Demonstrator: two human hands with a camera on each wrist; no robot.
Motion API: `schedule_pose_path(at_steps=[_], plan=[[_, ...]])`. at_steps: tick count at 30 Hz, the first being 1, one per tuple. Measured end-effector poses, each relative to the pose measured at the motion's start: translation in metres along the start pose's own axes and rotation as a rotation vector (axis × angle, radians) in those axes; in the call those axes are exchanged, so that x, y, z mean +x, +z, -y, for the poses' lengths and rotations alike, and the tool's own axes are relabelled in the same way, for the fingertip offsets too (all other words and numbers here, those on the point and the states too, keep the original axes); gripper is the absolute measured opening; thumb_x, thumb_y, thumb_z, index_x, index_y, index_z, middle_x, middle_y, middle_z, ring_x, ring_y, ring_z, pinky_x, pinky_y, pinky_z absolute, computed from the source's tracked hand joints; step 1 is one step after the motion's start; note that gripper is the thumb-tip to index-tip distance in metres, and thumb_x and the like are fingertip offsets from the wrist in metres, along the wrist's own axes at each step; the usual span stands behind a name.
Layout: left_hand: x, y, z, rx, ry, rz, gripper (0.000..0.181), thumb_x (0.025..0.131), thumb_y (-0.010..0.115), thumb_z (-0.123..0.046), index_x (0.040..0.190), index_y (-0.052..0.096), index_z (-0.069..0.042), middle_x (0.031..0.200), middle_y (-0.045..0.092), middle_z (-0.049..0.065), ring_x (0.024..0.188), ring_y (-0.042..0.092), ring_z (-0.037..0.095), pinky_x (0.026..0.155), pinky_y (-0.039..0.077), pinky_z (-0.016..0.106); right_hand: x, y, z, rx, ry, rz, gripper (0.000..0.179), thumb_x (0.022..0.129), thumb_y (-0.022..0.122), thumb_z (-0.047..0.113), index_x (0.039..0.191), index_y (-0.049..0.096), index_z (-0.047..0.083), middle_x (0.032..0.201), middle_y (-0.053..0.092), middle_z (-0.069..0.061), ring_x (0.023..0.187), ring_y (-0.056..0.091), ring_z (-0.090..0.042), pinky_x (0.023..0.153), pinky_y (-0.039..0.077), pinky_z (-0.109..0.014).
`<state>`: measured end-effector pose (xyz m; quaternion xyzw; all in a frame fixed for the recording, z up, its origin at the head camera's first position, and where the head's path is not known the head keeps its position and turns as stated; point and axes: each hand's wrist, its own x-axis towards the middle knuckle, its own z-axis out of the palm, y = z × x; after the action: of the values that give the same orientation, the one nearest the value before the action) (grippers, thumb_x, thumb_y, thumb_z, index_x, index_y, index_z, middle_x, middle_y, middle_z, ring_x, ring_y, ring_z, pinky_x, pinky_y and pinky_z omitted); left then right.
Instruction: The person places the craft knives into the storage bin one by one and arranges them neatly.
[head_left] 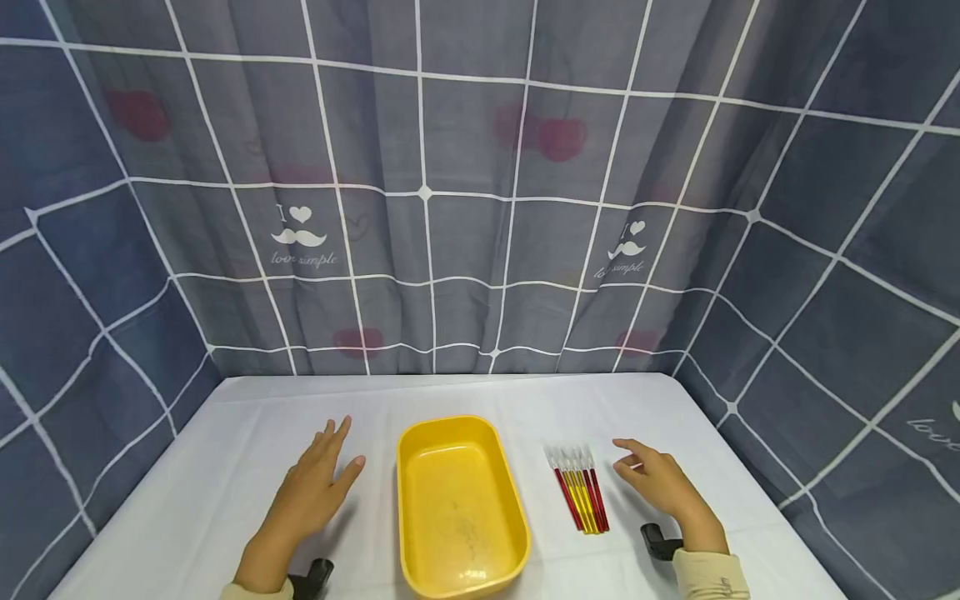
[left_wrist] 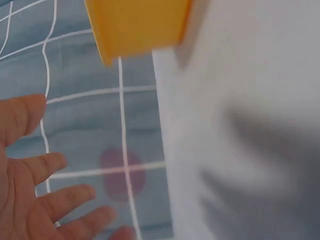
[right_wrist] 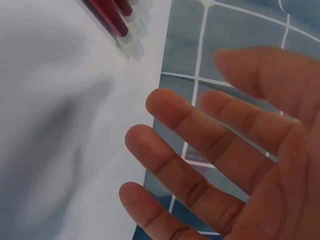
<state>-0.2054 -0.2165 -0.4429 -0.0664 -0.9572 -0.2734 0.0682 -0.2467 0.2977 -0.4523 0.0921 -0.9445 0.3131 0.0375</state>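
Note:
My left hand (head_left: 311, 487) is above the table, left of a yellow plastic tub (head_left: 454, 475), its fingers extended and holding nothing. In the left wrist view, the open fingers of the left hand (left_wrist: 40, 205) are apart from the tub (left_wrist: 140, 25). To the right of the tub lies a row of several slim pen-like sticks (head_left: 581, 496), red and yellow with clear ends. My right hand (head_left: 660, 483) hovers to their right without touching them. Loosely bent, empty fingers of the right hand (right_wrist: 215, 150) show in the right wrist view, below two red sticks (right_wrist: 110, 17).
A white cloth (head_left: 300, 400) covers the table. Dark grey curtains (head_left: 465, 250) with white grid lines stand behind it and on both sides. Black wrist straps or mounts (head_left: 660, 542) sit at both cuffs.

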Motion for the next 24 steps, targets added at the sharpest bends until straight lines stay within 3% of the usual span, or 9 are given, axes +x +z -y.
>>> schedule_pose_path(at_steps=[4,10,14,17,21,24], plan=[[0.006,0.005,-0.006,-0.190,-0.008,0.102,0.079,0.114,0.054,-0.044,0.172,0.022,0.000,0.172,0.021,0.035,0.154,0.026,0.059,0.116,0.026,0.082,-0.001,0.002,-0.001,0.032,0.003,0.021,0.043,0.104,0.071,0.014,0.143,0.065,-0.004,0.110,0.078,-0.017,0.104,0.074,-0.040,0.090,0.059,-0.060],[0.013,0.015,-0.011,-0.435,-0.034,0.242,0.083,0.110,0.060,-0.040,0.171,0.021,0.000,0.170,0.028,0.035,0.150,0.040,0.056,0.111,0.044,0.072,0.004,0.009,-0.005,0.092,-0.012,0.064,0.043,0.103,0.073,0.012,0.142,0.064,-0.005,0.106,0.077,-0.012,0.092,0.073,-0.026,0.078,0.061,-0.042],[0.021,0.025,-0.013,-0.652,-0.053,0.303,0.094,0.106,0.067,-0.029,0.173,0.008,0.000,0.172,0.021,0.036,0.153,0.034,0.056,0.108,0.053,0.060,0.010,0.013,-0.008,0.176,-0.032,0.097,0.045,0.103,0.072,0.008,0.143,0.061,-0.008,0.105,0.075,-0.012,0.084,0.070,-0.021,0.068,0.059,-0.031],[0.027,0.034,-0.013,-0.787,-0.067,0.322,0.102,0.102,0.072,-0.022,0.173,0.001,0.000,0.172,0.016,0.038,0.154,0.030,0.057,0.105,0.057,0.053,0.015,0.016,-0.011,0.262,-0.036,0.129,0.048,0.103,0.071,0.005,0.145,0.057,-0.012,0.105,0.073,-0.014,0.081,0.071,-0.023,0.066,0.061,-0.030],[0.033,0.045,-0.010,-0.819,-0.058,0.309,0.104,0.098,0.077,-0.020,0.173,0.007,0.000,0.171,0.020,0.038,0.153,0.033,0.056,0.105,0.057,0.052,0.020,0.018,-0.014,0.351,-0.011,0.168,0.051,0.103,0.070,0.002,0.147,0.052,-0.015,0.107,0.071,-0.017,0.083,0.073,-0.027,0.067,0.064,-0.034],[0.034,0.052,-0.008,-0.808,-0.061,0.292,0.102,0.095,0.080,-0.018,0.172,0.016,-0.002,0.168,0.028,0.037,0.152,0.036,0.055,0.111,0.051,0.058,0.023,0.020,-0.017,0.374,0.012,0.185,0.051,0.103,0.069,0.001,0.147,0.052,-0.015,0.107,0.069,-0.016,0.087,0.073,-0.028,0.069,0.064,-0.035]])
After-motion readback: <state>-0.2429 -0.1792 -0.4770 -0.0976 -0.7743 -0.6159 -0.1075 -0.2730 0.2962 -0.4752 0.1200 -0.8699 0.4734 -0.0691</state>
